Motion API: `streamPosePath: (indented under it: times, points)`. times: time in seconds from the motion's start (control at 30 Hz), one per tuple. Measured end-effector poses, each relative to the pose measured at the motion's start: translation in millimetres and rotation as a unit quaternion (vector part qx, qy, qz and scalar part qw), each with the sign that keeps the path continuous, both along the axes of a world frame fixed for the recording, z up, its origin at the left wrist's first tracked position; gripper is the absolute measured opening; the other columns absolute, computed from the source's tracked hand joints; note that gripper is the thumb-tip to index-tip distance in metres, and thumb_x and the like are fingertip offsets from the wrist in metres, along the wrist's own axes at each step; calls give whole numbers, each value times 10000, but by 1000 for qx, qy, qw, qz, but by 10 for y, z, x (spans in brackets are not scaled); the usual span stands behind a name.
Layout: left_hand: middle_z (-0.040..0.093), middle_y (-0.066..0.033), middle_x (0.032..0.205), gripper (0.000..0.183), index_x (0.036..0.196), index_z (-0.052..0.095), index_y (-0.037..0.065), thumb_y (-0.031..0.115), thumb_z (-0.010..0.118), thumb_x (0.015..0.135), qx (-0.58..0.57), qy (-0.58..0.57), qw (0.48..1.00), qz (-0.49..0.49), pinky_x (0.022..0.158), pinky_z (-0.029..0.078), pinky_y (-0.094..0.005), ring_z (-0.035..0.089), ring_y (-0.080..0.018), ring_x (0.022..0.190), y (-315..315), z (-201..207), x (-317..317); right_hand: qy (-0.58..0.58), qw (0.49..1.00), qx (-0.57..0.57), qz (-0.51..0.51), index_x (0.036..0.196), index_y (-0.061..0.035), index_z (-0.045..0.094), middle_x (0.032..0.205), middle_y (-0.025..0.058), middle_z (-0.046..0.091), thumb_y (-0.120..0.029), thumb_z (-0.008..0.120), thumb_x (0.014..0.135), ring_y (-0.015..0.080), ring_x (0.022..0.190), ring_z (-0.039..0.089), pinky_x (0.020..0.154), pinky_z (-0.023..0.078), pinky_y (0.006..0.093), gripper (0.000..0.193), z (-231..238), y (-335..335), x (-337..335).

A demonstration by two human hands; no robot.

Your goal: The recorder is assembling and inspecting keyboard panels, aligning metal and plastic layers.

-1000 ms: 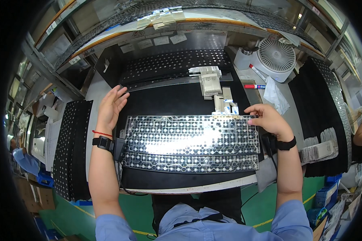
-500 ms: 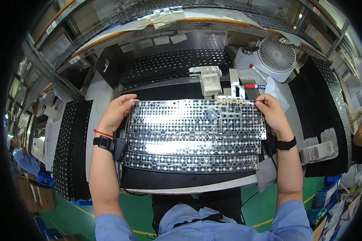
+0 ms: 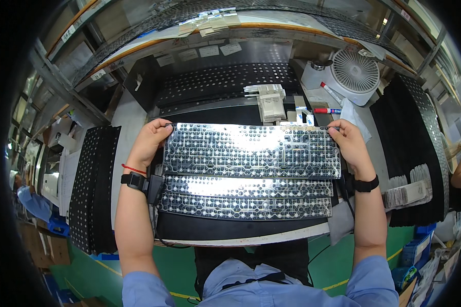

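Observation:
A clear keyboard membrane sheet (image 3: pixel 215 156), patterned with dark traces and rows of dots, stretches between my two hands. My left hand (image 3: pixel 151 140) pinches its upper left corner between thumb and fingers. At the upper right corner my right hand (image 3: pixel 348 144) grips it the same way. Bright glare covers part of the sheet. Below its lower edge show more membrane sheets (image 3: pixel 246 207), overlapping in steps on a black work surface (image 3: pixel 241 230). Just beyond the held sheet lie pale stacked label strips (image 3: pixel 271 106) and a small white-and-blue piece (image 3: pixel 305 116).
A white fan (image 3: pixel 355 71) stands at the back right, near a red marker (image 3: pixel 327 111). Black perforated sheets are stacked at the left (image 3: pixel 95 189) and right (image 3: pixel 410 153). Bundled pale strips (image 3: pixel 409 192) rest on the right stack. A shelf edge (image 3: pixel 271 33) crosses the back.
The held membrane sheet has tilted, and the glare on it has moved toward its upper middle. Both hands keep their corner grips. The whole view has shifted slightly.

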State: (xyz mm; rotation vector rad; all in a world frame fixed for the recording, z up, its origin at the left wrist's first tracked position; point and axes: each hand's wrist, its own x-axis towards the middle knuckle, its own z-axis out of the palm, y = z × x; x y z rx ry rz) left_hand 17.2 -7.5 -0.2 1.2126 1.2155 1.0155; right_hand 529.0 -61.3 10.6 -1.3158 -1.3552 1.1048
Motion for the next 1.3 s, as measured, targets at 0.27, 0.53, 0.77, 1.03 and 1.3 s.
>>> streamPosePath:
  times: [0.27,0.53,0.77,1.03,1.3]
  points:
    - [652,40,790,212,885,646,80,230,550,1001,-7,-21,1000,7,651,446,-197,563,-29,684,-15,41,32,-112,990,79,-15,978,26,652,878,22,657,-55,612,935,64,783,575,714,458,219,101,55,-23,-61]
    - [665,22,887,220,1020,653,48,228,527,1011,30,-47,998,7,742,472,-219,590,-41,778,-22,23,19,-42,997,62,-5,962,-17,586,794,-42,569,-87,548,979,27,734,499,647,392,189,81,-54,34,8]
    - [667,38,888,203,960,647,80,231,523,1012,19,-39,999,-24,730,460,-197,587,-34,778,-47,58,73,27,997,77,-17,974,-46,551,820,-35,568,-113,505,1011,25,740,502,668,405,183,89,-50,36,-10]
    - [584,75,746,248,944,652,59,269,537,1006,8,-5,1000,7,578,405,-184,481,15,635,-75,119,140,64,995,69,-21,1001,-51,539,864,-14,619,-145,495,1025,32,754,552,699,443,188,107,10,7,-34]
    - [633,42,814,198,985,633,65,225,518,1013,43,-58,997,11,646,461,-192,561,-20,704,3,1,9,115,992,41,-42,1055,-49,576,818,-27,624,-174,512,1020,17,699,540,645,427,176,144,68,0,-140]
